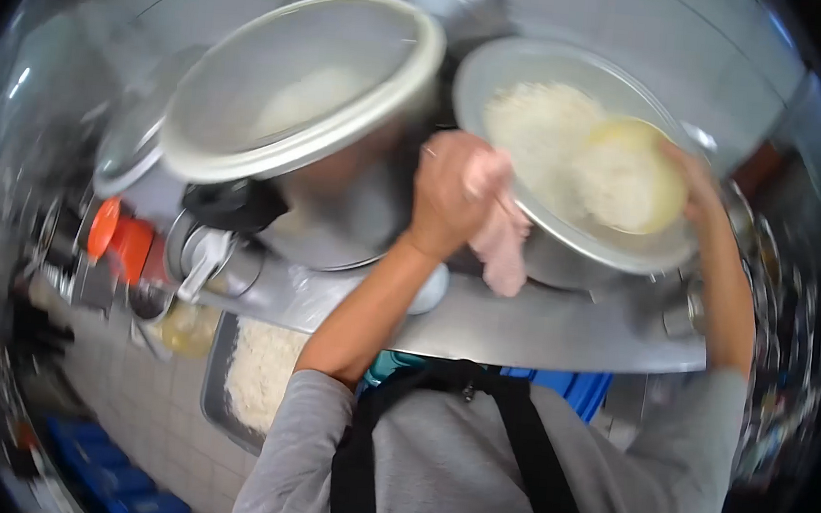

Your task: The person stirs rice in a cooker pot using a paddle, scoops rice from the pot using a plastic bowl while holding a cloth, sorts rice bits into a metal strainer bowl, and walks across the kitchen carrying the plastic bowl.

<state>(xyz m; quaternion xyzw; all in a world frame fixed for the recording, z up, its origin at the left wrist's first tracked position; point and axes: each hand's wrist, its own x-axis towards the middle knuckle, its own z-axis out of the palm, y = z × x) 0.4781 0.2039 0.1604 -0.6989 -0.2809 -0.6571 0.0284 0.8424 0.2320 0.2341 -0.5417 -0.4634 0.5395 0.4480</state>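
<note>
My left hand (450,187) is closed around a limp pale-pink piece (504,254) that hangs down by the near rim of a wide metal basin; I cannot tell whether it is cloth or meat. White flour (537,122) lies in that basin (613,258). Inside it, at the right, a yellow bowl (671,195) is heaped with the same white powder. My right hand (696,183) grips the bowl's right edge, its fingertips partly hidden by the rim.
A large vessel with a thick white rim (342,140) stands left of the basin on the steel counter (568,336). An orange container (127,244) is farther left. Below the counter sits a grey tub (218,376) of white powder; blue crates (122,485) stand on the floor.
</note>
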